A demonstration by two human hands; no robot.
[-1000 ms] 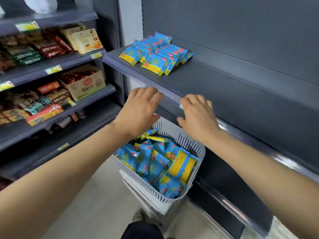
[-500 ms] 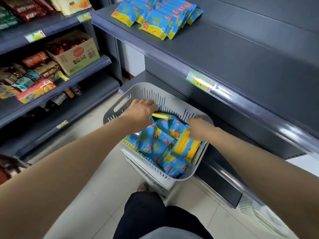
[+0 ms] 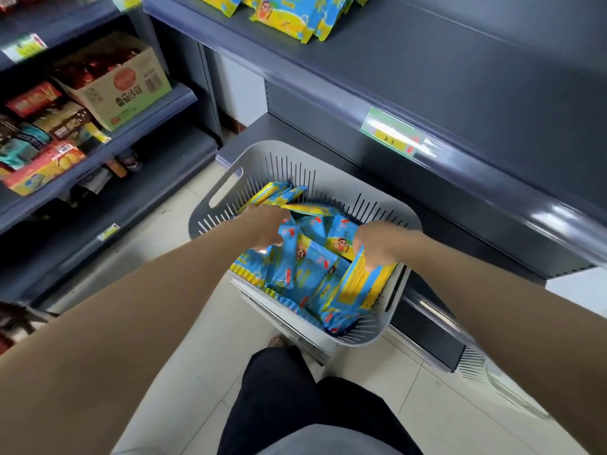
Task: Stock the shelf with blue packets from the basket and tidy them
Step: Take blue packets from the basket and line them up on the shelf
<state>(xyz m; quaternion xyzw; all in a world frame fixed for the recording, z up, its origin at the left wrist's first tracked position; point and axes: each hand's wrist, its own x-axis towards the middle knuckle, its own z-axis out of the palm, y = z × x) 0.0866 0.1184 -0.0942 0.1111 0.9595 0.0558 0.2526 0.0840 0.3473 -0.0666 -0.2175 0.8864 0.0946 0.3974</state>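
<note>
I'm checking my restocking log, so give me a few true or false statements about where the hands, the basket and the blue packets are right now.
1. Both the left hand and the right hand are down in the grey slotted plastic basket. True.
2. The basket is empty. False: it holds many blue-and-yellow packets.
3. A cluster of blue packets already lies on the dark grey shelf above. True.
4. The brown cardboard box stands on that same shelf. False: it stands in the shelving unit to the left.

Blue-and-yellow packets (image 3: pixel 305 270) (grey basket (image 3: pixel 262 156))
</note>
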